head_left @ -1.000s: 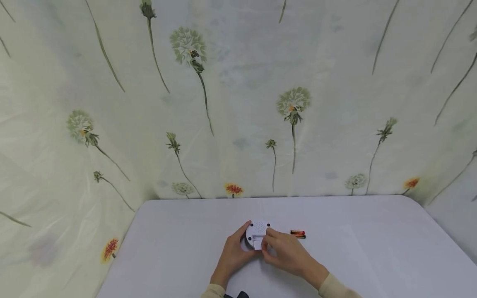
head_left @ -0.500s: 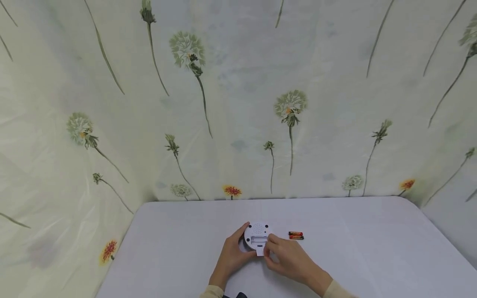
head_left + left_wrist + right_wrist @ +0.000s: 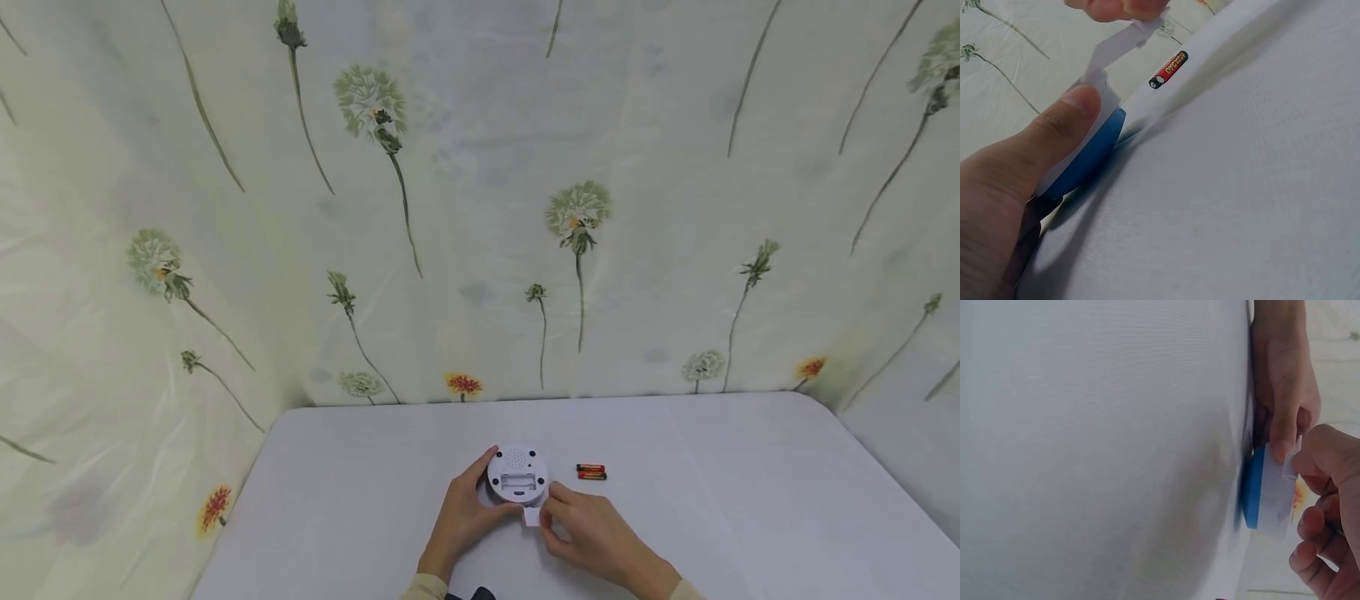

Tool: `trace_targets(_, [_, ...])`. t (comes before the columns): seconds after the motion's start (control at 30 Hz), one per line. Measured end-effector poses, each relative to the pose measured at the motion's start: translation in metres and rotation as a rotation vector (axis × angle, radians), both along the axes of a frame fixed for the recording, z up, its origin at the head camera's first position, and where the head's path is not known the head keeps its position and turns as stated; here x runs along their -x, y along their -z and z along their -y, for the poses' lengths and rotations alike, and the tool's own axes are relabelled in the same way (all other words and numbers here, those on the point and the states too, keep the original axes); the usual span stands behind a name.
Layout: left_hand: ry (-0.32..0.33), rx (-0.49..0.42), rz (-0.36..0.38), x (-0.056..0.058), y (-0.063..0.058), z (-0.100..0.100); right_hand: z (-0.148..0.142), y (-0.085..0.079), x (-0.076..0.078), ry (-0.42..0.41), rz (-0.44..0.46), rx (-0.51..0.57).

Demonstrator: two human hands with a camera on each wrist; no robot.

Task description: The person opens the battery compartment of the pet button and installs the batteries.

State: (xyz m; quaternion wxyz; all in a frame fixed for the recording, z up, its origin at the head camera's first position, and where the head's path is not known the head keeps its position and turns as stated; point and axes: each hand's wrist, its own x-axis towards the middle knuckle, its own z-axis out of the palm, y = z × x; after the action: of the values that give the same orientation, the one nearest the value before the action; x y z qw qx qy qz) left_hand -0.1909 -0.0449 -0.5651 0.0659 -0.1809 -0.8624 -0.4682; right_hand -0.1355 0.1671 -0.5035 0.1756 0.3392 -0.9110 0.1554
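A round white device (image 3: 516,463) with a blue lower side (image 3: 1094,153) lies on the white table, its underside facing up. That face shows small black feet, a patch of speaker holes and an uncovered battery compartment (image 3: 518,482). My left hand (image 3: 467,512) grips the device's left edge between thumb and fingers. At the near right of the device, my right hand (image 3: 588,529) pinches a small white battery cover (image 3: 532,517) between thumb and index finger. In the left wrist view the battery cover (image 3: 1119,47) is tilted above the device's rim.
Two red and black batteries (image 3: 591,472) lie side by side on the table to the right of the device. A flower-patterned cloth (image 3: 480,208) hangs behind the table's far edge. A dark object (image 3: 482,593) shows at the bottom edge of the head view.
My right hand has drawn the battery cover off the compartment, toward me and slightly right, baring the compartment. The left hand keeps its grip on the device.
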Motion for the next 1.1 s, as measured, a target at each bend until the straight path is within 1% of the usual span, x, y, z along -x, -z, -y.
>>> trace_targets(0.1, [0.000, -0.002, 0.016, -0.001, 0.000, 0.000, -0.003, 0.004, -0.003, 0.013, 0.005, -0.007])
trace_targets(0.27, [-0.003, 0.004, 0.020, -0.001, -0.002, 0.001, -0.007, 0.009, -0.006, 0.032, 0.016, -0.024])
trace_targets(0.4, [-0.005, 0.004, 0.030, -0.002, -0.003, 0.001, -0.009, 0.013, -0.011, 0.051, 0.050, -0.051])
trace_targets(0.47, [-0.007, 0.006, 0.035, -0.003, -0.003, 0.000, -0.010, 0.015, -0.013, 0.053, 0.045, -0.056])
trace_targets(0.63, [-0.005, 0.001, 0.030, -0.003, -0.002, 0.001, -0.010, 0.019, -0.019, 0.037, 0.002, -0.016])
trace_targets(0.7, [-0.003, -0.004, 0.026, -0.003, -0.002, 0.001, -0.010, 0.020, -0.020, 0.032, 0.013, -0.003])
trace_targets(0.83, [0.000, -0.008, 0.030, -0.003, -0.002, 0.002, -0.011, 0.020, -0.019, 0.028, 0.086, -0.006])
trace_targets(1.1, [0.005, 0.013, 0.019, -0.002, -0.003, 0.003, -0.015, 0.019, -0.018, 0.006, 0.318, 0.035])
